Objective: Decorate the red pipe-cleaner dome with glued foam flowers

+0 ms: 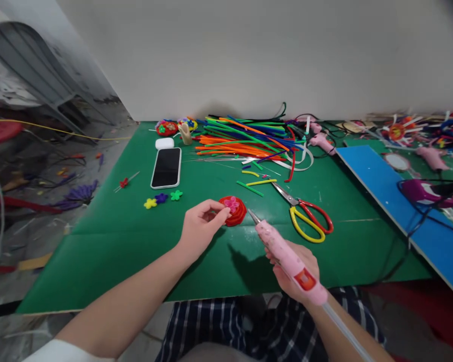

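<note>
On the green counter (109,241), three small flowers (163,199) are lying near a face-down phone (166,167). The left hand (202,226) is pinching the edge of a red coiled flower (233,210) at the counter's middle. The right hand (292,269) is gripping a pink glue gun (287,259), its nozzle pointing just beside the flower, with scissors (305,213) lying to the right.

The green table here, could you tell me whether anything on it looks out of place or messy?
Mostly tidy. Cut strip offcuts lie scattered on the green table beside the open scissors.
</note>
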A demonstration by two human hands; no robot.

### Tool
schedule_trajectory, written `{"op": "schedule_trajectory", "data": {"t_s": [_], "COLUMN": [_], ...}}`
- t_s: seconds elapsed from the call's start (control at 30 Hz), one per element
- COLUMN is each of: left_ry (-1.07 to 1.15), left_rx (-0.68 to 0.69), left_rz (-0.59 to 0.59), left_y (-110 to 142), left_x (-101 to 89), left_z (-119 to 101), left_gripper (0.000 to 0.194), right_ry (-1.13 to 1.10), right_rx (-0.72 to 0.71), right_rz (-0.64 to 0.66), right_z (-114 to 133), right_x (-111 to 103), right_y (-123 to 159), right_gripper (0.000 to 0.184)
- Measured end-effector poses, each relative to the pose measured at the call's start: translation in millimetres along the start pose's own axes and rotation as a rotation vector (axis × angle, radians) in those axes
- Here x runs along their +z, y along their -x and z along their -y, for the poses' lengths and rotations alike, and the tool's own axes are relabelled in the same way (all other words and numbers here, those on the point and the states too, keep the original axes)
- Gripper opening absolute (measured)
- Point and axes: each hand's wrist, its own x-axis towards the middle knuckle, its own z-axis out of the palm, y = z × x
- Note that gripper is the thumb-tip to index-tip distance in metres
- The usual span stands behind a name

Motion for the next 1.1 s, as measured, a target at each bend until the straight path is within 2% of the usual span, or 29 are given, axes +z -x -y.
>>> {"op": "schedule_trajectory", "data": {"t_s": [0.03,0.17,0.33,0.53,0.6,0.77,1.1], "left_ry": [0.0,-0.016,-0.087,-0.075,-0.073,-0.073,-0.058], "left_rx": [0.008,0.048,0.056,0.066,0.066,0.045,0.051], "left_rz": [-0.002,-0.012,0.052,0.134,0.142,0.146,0.159], "left_y": [0.0,1.7,6.7,9.7,9.5,8.0,8.7], "left_x": [-0.4,-2.6,-1.6,1.7,1.3,0.4,0.0], "left_z": [-0.4,-4.5,-9.4,-10.4,-10.3,-10.7,-11.5], "left_gripper": [0.017,0.013,0.014,0.013,0.013,0.014,0.012], "right_ry": [-0.014,-0.084,-0.06,-0.077,-0.081,-0.079,-0.077], "right_rx": [-0.042,-0.175,-0.184,-0.198,-0.196,-0.216,-0.221], "right_rz": [-0.032,-0.11,-0.156,-0.088,-0.077,-0.156,-0.098], "right_z": [2.3,6.6,0.5,-0.9,-0.7,-3.1,-0.3], "right_x": [-0.2,3.8,11.6,12.2,12.8,16.3,13.8], "right_y": [-1.8,-3.5,4.2,2.6,1.8,3.4,-1.3], "right_gripper": [0.002,0.011,0.01,0.015,0.016,0.012,0.01]}}
